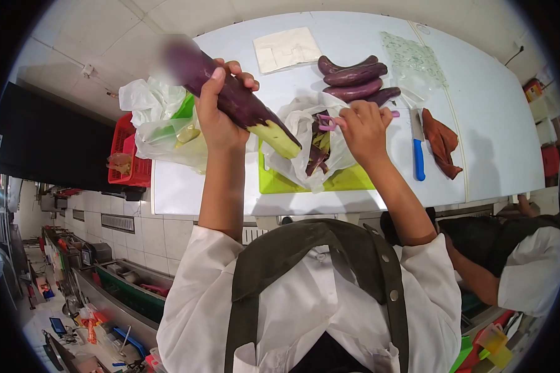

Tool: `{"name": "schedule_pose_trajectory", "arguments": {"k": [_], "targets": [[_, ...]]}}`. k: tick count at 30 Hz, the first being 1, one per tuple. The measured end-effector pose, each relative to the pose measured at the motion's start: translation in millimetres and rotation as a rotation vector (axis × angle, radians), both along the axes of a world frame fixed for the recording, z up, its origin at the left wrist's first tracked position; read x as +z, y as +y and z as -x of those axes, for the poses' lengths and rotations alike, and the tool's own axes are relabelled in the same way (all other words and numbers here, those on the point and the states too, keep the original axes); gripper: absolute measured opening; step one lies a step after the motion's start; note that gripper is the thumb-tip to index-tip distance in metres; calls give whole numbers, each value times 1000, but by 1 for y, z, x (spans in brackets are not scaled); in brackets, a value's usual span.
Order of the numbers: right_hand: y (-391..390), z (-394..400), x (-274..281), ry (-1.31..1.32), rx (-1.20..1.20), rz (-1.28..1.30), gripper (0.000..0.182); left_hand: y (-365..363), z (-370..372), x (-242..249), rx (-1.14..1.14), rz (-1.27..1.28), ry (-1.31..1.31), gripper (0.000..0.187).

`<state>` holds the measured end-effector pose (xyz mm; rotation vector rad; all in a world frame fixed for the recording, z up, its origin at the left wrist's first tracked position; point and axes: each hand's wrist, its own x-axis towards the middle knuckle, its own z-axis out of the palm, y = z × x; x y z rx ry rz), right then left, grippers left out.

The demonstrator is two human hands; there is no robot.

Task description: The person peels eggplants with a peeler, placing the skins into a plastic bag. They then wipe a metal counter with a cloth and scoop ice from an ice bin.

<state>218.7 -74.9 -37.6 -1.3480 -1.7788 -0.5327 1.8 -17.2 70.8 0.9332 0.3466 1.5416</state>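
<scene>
My left hand (221, 112) is wrapped round a long purple eggplant (242, 102), held up at a tilt. Its lower end is peeled to pale green flesh; the upper end is blurred. My right hand (366, 127) grips a pink peeler (330, 122), its head over an open white plastic bag (289, 158). Dark eggplant peelings (319, 152) lie in the bag, which rests on a lime-green cutting board (270, 181). The peeler and the eggplant are apart. Several whole eggplants (354, 78) lie just beyond my right hand.
A blue-handled knife (419, 158) and a brown cloth (440, 144) lie to the right. Farther back are a folded pale cloth (286, 50) and a patterned plastic bag (414, 59). A red basket (123, 155) with bags stands left. Another person's sleeve (532, 270) shows at right.
</scene>
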Motion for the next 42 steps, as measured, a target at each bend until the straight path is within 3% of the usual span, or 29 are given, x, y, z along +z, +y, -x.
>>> {"name": "schedule_pose_trajectory", "arguments": {"k": [5, 10, 19, 22, 24, 26, 30, 33, 42], "targets": [[3, -5, 1, 127, -14, -34, 16, 0, 4, -5, 43, 54, 0, 27], [5, -1, -1, 223, 6, 88, 12, -6, 6, -6, -18, 118, -44, 27], [10, 11, 4, 409, 25, -44, 11, -7, 10, -6, -62, 130, 34, 27], [12, 10, -4, 490, 58, 251, 13, -8, 11, -20, -151, 159, 248, 30], [18, 11, -11, 766, 174, 282, 17, -13, 4, -31, -203, 221, 415, 32], [14, 18, -3, 960, 243, 382, 19, -19, -11, -46, -241, 219, 360, 33], [14, 23, 4, 870, 214, 334, 20, -23, -22, -65, -470, 262, 390, 47], [14, 34, 15, 753, 163, 247, 20, -31, -25, -51, -533, 299, 449, 49], [25, 25, 17, 624, 68, 201, 20, -32, -7, -62, -590, 379, 308, 50]]}}
